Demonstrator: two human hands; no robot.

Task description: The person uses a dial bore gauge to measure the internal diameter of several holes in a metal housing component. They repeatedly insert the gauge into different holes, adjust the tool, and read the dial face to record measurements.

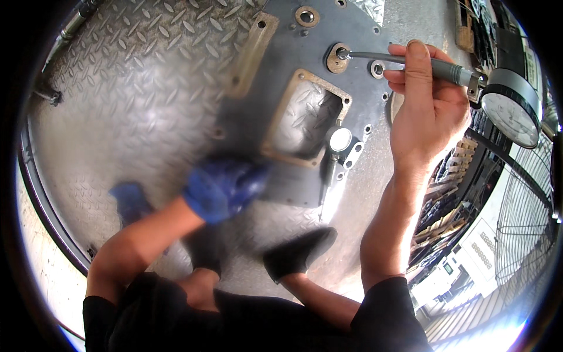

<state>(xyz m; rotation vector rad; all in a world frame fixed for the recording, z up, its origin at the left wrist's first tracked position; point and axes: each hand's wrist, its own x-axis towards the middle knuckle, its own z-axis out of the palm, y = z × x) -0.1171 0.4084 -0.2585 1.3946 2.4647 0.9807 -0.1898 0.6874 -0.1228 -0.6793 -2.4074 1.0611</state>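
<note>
My right hand (422, 97) is bare and closed round the grip of a dial bore gauge (448, 70). Its round dial sits beyond my wrist side, while the thin stem reaches left to the hole of a raised brown boss (337, 63) on a dark grey machined plate (287, 44). How deep the tip sits cannot be made out. A second dial gauge (340, 139) lies beside the plate's rectangular opening. In a blue glove, my left hand (226, 188) is at the plate's near left edge; blur hides its fingers and whether it touches.
The plate lies on a diamond-tread metal floor (170, 53). A loose blue glove (130, 199) is left of my left forearm. My feet in black shoes (302, 252) stand at the near edge. On the right are a fan guard (522, 211) and stacked pieces.
</note>
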